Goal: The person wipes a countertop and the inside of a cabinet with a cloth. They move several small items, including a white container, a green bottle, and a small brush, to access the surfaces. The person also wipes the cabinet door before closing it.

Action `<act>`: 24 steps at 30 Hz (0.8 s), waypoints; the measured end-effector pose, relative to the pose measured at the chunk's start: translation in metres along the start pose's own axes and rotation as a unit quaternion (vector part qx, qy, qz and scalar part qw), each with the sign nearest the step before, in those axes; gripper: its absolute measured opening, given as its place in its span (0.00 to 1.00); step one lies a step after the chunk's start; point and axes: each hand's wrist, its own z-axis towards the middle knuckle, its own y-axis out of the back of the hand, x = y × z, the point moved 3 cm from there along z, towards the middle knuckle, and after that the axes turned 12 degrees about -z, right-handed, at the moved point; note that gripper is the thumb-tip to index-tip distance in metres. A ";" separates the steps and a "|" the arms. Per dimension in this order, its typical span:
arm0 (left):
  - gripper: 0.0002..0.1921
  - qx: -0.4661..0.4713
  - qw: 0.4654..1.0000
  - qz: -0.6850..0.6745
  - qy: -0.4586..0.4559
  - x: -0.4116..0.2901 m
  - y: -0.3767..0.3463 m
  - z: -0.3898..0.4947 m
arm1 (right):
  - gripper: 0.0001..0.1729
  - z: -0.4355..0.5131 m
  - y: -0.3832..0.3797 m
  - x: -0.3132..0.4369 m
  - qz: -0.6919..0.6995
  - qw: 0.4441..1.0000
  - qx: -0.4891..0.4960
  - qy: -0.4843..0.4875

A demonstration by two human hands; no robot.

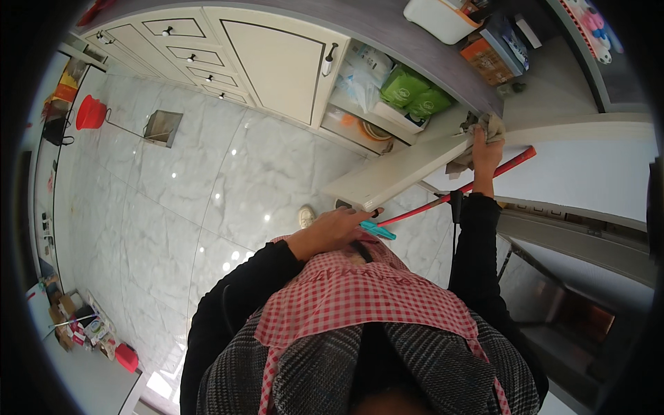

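Observation:
My right hand grips a crumpled grey-beige cloth against the hinge end of an open cream cabinet door. My left hand is at the door's free edge, its fingers around a dark handle there; the grip is partly hidden. Behind the door, the open cabinet compartment shows green packages, clear plastic bags and a shelf. Below my hands, a red pole with a teal head slants past the door. A red-checked apron covers my front.
Closed cabinets and drawers run left under a grey countertop, which bears a white bin and boxes. On the marble-look floor stand a metal dustpan and red bucket. Clutter lies lower left.

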 end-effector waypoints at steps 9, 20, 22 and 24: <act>0.28 0.010 0.999 -0.005 0.041 -0.006 0.005 0.003 | 0.35 0.027 0.007 -0.015 0.222 0.960 0.122 -0.122; 0.31 -0.003 0.999 0.004 0.054 -0.002 -0.001 0.009 | 0.35 -0.066 0.028 0.034 -0.118 0.969 0.216 -0.015; 0.30 0.005 0.995 0.016 0.093 -0.015 0.006 0.008 | 0.27 -0.110 0.048 0.082 -0.001 0.963 0.263 0.062; 0.30 -0.004 0.998 0.031 0.052 -0.007 0.002 0.008 | 0.25 -0.145 0.056 0.100 0.039 0.952 0.283 0.111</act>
